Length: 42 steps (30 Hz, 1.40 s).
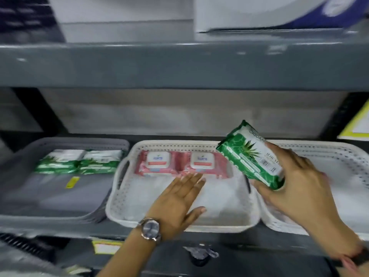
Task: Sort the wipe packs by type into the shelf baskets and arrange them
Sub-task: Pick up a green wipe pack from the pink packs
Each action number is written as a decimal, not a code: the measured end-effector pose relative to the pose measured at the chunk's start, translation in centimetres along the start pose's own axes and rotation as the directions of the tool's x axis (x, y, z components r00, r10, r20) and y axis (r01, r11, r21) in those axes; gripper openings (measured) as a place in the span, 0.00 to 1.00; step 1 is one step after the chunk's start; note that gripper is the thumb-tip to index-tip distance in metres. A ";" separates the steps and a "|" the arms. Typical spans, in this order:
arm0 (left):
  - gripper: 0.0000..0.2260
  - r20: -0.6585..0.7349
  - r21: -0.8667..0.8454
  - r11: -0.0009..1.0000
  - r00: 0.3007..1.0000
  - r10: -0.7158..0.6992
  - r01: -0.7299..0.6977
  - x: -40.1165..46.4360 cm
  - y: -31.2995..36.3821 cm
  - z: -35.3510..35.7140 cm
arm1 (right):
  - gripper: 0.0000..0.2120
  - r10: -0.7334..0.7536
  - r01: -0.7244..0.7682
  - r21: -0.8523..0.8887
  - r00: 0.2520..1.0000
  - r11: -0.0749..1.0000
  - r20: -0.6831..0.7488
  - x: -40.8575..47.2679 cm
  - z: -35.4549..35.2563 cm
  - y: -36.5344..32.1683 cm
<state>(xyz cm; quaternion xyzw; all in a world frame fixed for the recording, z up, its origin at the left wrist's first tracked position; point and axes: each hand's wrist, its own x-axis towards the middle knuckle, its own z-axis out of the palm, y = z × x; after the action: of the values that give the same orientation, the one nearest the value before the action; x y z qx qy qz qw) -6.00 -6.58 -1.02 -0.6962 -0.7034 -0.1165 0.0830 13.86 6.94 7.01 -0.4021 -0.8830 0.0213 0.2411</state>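
Her right hand (297,184) grips the green aloe wipe pack (250,156) above the white baskets, left hand (179,200) flat and empty; it looks light, squashy, slick-wrapped, best pinched across its middle.

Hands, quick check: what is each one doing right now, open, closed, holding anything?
Left hand: open, flat, fingers spread over the middle white basket, holding nothing.
Right hand: closed on a green wipe pack, held tilted above the baskets.

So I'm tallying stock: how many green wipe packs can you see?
3. Two lie side by side at the back of the grey basket: the left green pack and the right green pack. The held green pack is in the right hand.
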 end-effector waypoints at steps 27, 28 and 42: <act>0.30 -0.011 0.063 0.904 0.906 -0.423 0.422 -25.1 -24.6 -6.8 | 0.35 -0.609 0.539 0.284 0.717 0.793 0.339 5.7 21.7 -37.6; 0.30 -0.018 0.051 0.917 0.918 -0.396 0.396 -23.7 -24.0 -6.8 | 0.32 -0.603 0.529 0.295 0.737 0.796 0.306 5.9 20.6 -36.4; 0.29 -0.090 -0.032 0.991 0.987 0.130 -0.133 2.2 -2.7 -0.4 | 0.21 -0.008 0.006 0.033 0.998 0.999 0.061 4.5 6.1 -1.3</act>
<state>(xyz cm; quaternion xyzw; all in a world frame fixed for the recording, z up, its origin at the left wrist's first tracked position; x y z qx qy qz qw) -8.71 -4.58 -0.16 -0.7368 -0.6493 -0.1545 0.1081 7.74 10.31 3.76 -0.3939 -0.8910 0.0474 0.2208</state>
